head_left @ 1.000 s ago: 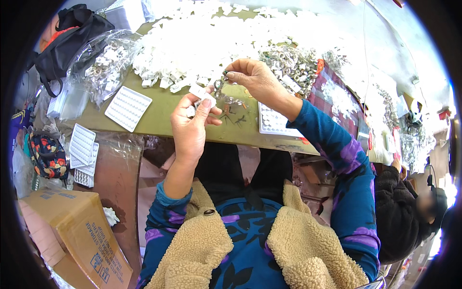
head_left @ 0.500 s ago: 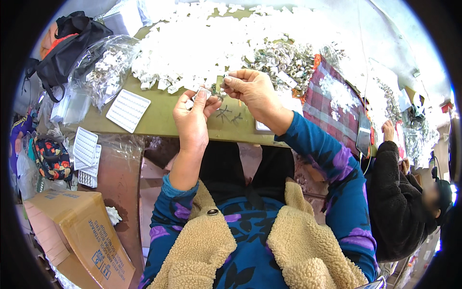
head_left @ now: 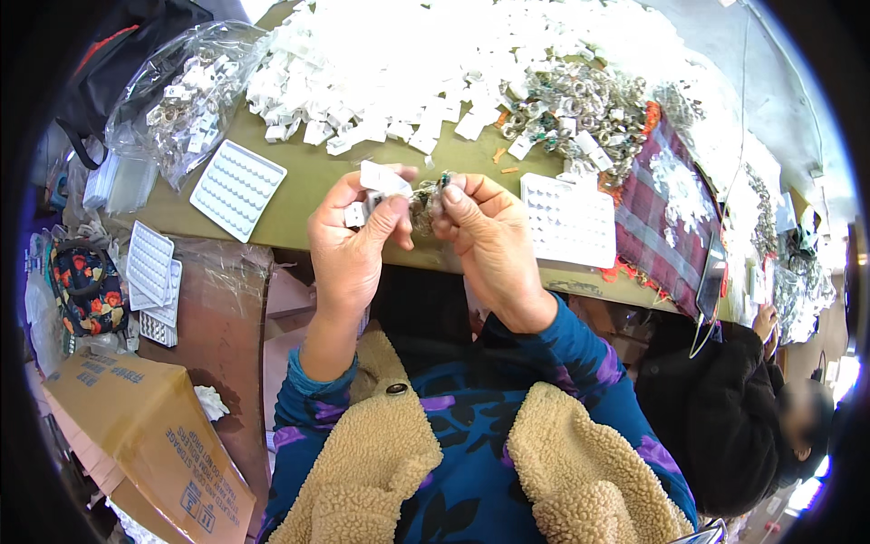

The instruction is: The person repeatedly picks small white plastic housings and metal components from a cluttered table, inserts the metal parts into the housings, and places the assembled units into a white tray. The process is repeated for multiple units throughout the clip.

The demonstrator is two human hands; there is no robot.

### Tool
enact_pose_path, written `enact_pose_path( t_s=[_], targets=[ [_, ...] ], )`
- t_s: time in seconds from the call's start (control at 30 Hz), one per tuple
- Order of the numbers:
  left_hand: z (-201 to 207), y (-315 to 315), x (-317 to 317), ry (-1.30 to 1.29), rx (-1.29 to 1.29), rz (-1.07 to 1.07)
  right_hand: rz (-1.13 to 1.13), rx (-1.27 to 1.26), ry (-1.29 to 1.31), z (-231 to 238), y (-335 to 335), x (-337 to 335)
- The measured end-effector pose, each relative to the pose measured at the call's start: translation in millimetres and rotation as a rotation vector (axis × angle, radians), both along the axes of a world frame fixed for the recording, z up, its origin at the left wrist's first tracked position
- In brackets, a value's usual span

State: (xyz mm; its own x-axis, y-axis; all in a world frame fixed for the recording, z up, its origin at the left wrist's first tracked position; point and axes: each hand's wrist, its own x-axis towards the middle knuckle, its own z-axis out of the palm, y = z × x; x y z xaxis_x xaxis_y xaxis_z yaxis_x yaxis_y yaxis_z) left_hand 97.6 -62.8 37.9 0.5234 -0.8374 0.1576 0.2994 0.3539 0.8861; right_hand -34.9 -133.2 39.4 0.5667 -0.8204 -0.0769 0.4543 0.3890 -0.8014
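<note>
The right hand (head_left: 494,243) is pinching a small metal piece (head_left: 444,180) between thumb and finger, and the left hand (head_left: 352,245) is pinching a white piece (head_left: 385,179) near it, above the table (head_left: 299,181). For good work, both hands should probably be keeping a light, steady pinch. The metal piece is showing a dark green top, its finer details being too small to tell.

The person's left forearm (head_left: 330,340) is standing nearly upright, its lower part bare, while the right forearm (head_left: 569,344) is slanting inward under its sleeve. The left hand (head_left: 355,238) is curling its fingers and pinching with the thumb. The right hand (head_left: 487,240) is facing it from near by, its thumb pressing toward a bent forefinger.
</note>
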Motion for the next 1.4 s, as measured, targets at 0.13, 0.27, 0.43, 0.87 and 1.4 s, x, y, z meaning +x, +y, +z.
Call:
enact_pose_path(
  t_s=[0.13,0.27,0.43,0.87,1.4],
  targets=[
    [6.2,-10.9,11.0,-0.117,-0.034,-0.118,0.042,-0.032,0.075,7.0,-9.1,-0.5],
    [12.5,-21.2,16.5,-0.261,-0.007,-0.185,0.073,-0.102,0.142,12.6,-17.5,-4.3],
    [19.0,-33.1,27.8,-0.715,-0.103,-0.178,0.124,-0.115,0.153,14.1,-24.6,-12.3],
    [20.5,-29.8,28.3,-0.369,-0.029,-0.167,0.000,-0.330,0.336,16.1,-22.6,-12.2],
    [-14.4,-12.0,-1.1,0.435,-0.028,-0.156,-0.096,-0.675,0.499,27.7,-16.8,0.3]
  ],
)
